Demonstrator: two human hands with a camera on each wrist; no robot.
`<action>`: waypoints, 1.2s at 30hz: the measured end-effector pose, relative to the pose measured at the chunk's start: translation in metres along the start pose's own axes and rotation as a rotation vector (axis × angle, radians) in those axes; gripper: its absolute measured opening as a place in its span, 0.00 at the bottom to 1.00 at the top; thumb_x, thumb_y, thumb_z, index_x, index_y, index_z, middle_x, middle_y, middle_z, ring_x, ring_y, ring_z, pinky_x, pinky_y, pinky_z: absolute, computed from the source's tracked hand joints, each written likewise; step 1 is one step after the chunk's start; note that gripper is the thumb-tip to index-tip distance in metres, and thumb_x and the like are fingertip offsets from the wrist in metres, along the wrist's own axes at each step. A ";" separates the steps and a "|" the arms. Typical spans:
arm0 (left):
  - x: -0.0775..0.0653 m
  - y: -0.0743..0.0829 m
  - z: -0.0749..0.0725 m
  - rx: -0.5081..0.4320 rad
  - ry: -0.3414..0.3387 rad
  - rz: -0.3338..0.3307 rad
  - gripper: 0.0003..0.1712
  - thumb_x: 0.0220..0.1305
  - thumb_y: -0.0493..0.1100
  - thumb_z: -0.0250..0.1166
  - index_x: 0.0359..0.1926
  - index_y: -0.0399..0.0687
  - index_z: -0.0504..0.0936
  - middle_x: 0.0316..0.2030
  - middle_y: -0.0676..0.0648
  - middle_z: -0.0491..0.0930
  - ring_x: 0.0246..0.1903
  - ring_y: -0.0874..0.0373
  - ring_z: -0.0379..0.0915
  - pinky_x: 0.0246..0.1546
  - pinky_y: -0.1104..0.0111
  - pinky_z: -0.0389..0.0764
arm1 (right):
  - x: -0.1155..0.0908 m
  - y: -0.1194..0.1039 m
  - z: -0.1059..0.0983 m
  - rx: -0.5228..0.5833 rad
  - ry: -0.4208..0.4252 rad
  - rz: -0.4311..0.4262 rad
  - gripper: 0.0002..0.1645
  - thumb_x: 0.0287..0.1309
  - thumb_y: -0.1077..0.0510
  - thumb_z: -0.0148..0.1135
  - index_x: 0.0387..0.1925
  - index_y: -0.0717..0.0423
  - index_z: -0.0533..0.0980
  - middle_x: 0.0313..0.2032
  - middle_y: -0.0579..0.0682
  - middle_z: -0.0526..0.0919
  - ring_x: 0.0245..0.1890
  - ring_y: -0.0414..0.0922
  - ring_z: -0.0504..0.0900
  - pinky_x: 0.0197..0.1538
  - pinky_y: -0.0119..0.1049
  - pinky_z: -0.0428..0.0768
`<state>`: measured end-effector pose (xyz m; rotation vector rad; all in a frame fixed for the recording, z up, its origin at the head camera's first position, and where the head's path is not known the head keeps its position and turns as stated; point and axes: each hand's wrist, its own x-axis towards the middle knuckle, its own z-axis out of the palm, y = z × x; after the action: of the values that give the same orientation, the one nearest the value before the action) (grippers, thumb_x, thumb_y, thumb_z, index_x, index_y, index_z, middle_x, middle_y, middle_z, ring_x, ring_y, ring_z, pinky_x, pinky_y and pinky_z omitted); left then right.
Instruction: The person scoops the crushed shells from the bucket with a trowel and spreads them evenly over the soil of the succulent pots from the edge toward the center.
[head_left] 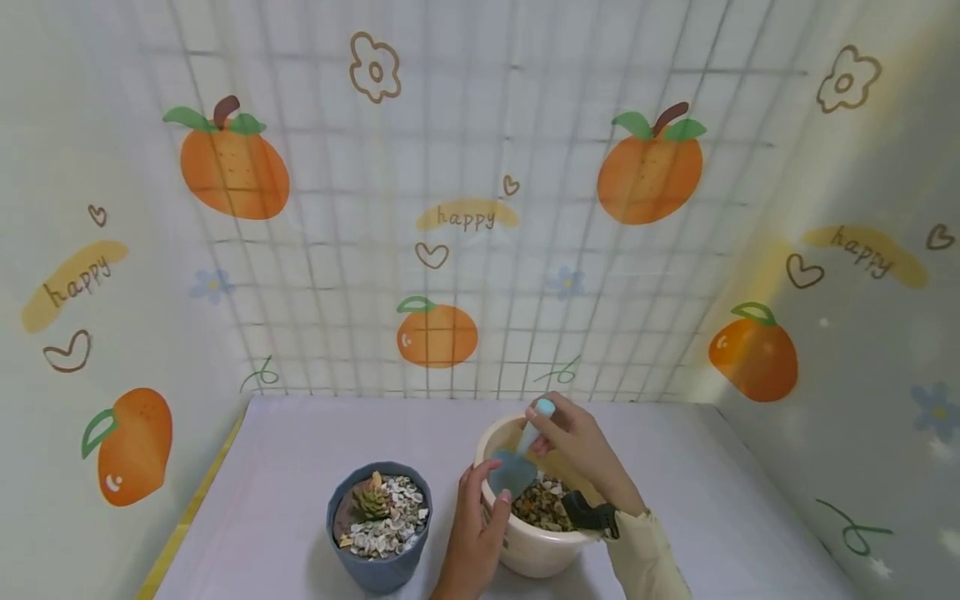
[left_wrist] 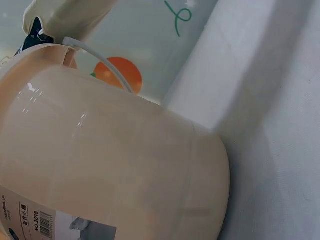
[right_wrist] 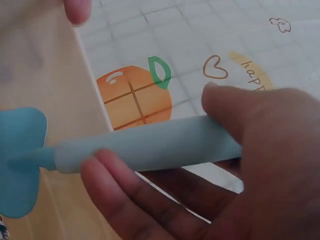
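A light-blue hand trowel [head_left: 514, 473] stands tilted inside a cream plastic bucket [head_left: 542, 553], its blade down against the left inner wall. My right hand [head_left: 576, 433] grips the trowel's pale handle [right_wrist: 150, 145] near its upper end, thumb on one side and fingers on the other. My left hand [head_left: 474, 525] is at the bucket's left rim, fingertips bent over the edge close to the blade. Small brown and grey pebbles [head_left: 542, 505] lie in the bucket. In the left wrist view only the bucket's outer side [left_wrist: 125, 150] shows, without the left fingers.
Left of the bucket stands a blue-grey pot [head_left: 378, 571] with a succulent [head_left: 371, 502] and white stone chips [head_left: 405, 510]. A white handle [left_wrist: 102, 60] arches off the bucket. Printed curtain walls [head_left: 480, 283] enclose the white table [head_left: 300, 429].
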<state>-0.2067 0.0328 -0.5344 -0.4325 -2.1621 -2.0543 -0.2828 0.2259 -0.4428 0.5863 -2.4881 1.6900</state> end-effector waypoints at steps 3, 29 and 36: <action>-0.001 0.000 0.000 0.001 0.007 0.006 0.25 0.82 0.48 0.55 0.74 0.55 0.66 0.74 0.41 0.57 0.76 0.44 0.50 0.70 0.36 0.56 | 0.000 -0.001 0.001 -0.035 -0.014 0.043 0.17 0.77 0.48 0.60 0.50 0.58 0.78 0.40 0.62 0.85 0.33 0.60 0.86 0.39 0.49 0.87; -0.003 0.004 0.000 0.018 0.025 0.002 0.25 0.81 0.51 0.56 0.72 0.54 0.68 0.71 0.45 0.60 0.75 0.48 0.52 0.71 0.39 0.54 | -0.007 -0.006 0.002 -0.113 -0.189 0.172 0.19 0.82 0.51 0.52 0.47 0.66 0.72 0.34 0.60 0.84 0.32 0.62 0.85 0.38 0.51 0.86; -0.002 0.004 0.000 0.004 0.009 0.002 0.26 0.81 0.51 0.56 0.73 0.51 0.67 0.72 0.44 0.60 0.75 0.47 0.51 0.71 0.38 0.55 | -0.007 -0.003 0.002 -0.084 -0.114 0.174 0.20 0.83 0.51 0.51 0.52 0.68 0.69 0.32 0.61 0.84 0.27 0.54 0.84 0.37 0.59 0.85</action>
<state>-0.2031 0.0322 -0.5310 -0.4238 -2.1597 -2.0469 -0.2751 0.2245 -0.4427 0.4840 -2.7484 1.6404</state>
